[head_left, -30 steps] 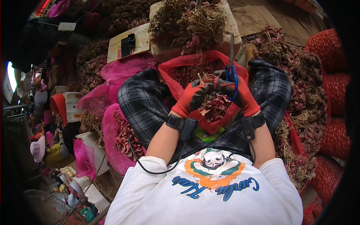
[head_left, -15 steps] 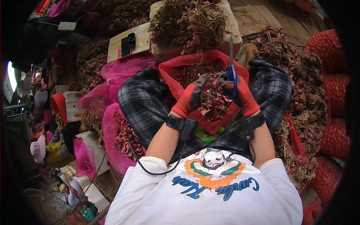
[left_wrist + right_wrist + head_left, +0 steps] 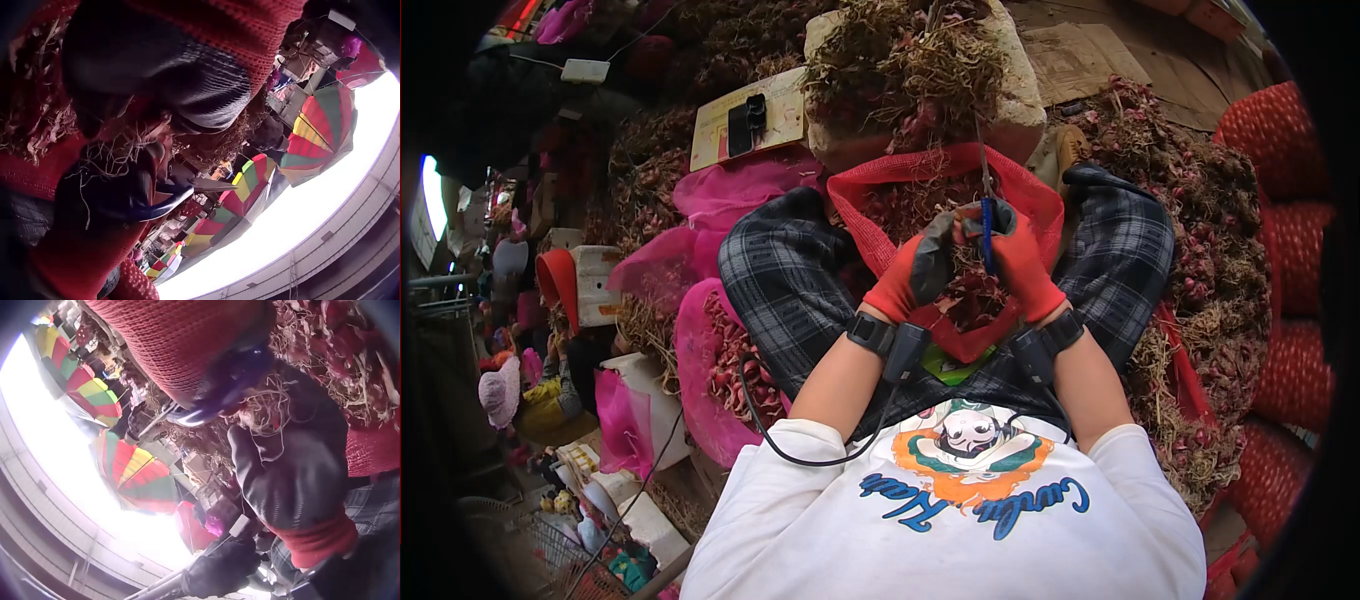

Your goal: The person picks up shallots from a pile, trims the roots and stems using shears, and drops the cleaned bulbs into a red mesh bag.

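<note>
My left hand [image 3: 925, 262], in a red and dark grey glove, pinches a shallot [image 3: 253, 415] with a tangle of pale roots. My right hand [image 3: 1020, 262], gloved the same way, holds scissors [image 3: 988, 235] by their blue handles, blades pointing away from me. In both wrist views the hands are close together, with the shallot between them. Below them a red mesh bag [image 3: 866, 205] lies open between my knees, with loose shallots and dry skins inside. Fingers and handles hide part of the shallot.
A foam block [image 3: 1022, 95] bears a heap of dried shallot bunches [image 3: 910, 70] in front. Pink mesh bags [image 3: 698, 370] lie on the left, beside a board [image 3: 780, 115] with a phone. More shallots [image 3: 1200, 220] and full red sacks [image 3: 1290, 250] stand on the right.
My right hand has moved left and turned inward with the scissors, whose blades now lean left. The hands are closer together than half a second ago.
</note>
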A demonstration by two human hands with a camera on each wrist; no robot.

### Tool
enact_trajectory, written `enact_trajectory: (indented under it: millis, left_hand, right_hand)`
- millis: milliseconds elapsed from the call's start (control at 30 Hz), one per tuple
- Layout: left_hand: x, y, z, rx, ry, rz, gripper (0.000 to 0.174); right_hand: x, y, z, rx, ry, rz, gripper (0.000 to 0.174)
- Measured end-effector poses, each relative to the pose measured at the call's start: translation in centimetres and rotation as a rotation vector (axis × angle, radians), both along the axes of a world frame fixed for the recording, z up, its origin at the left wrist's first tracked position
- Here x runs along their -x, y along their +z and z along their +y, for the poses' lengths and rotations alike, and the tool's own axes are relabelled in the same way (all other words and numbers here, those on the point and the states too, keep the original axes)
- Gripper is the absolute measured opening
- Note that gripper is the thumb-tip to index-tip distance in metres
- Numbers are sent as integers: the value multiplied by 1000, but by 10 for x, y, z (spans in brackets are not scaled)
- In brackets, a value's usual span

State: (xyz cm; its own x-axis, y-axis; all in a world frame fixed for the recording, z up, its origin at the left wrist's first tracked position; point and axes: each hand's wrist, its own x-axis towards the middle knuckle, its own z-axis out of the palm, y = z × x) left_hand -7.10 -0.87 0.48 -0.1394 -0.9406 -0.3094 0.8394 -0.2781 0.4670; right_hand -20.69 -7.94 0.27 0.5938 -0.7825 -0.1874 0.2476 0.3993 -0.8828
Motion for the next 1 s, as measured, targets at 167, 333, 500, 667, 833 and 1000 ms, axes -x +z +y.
enact_trajectory:
  millis: [167, 333, 500, 667, 833, 1000]
  left_hand:
    - [-6, 7, 1, -104, -93, -688, 20]
    - [-5, 6, 3, 106, 83, -598, 18]
    - [-2, 6, 1, 251, 241, -686, 22]
    - [-13, 6, -1, 72, 313, -468, 19]
    - [-14, -4, -1, 32, 291, -519, 20]
    - [-11, -2, 2, 58, 104, -705, 23]
  right_hand:
    - [14, 1, -3, 71, -71, 103, 24]
    - [18, -9, -4, -141, -120, 77, 23]
    - [21, -34, -11, -256, -194, 114, 21]
    - [17, -17, -10, -276, -206, 12, 21]
    - [8, 3, -1, 109, -76, 170, 24]
    - [6, 10, 4, 231, -104, 183, 24]
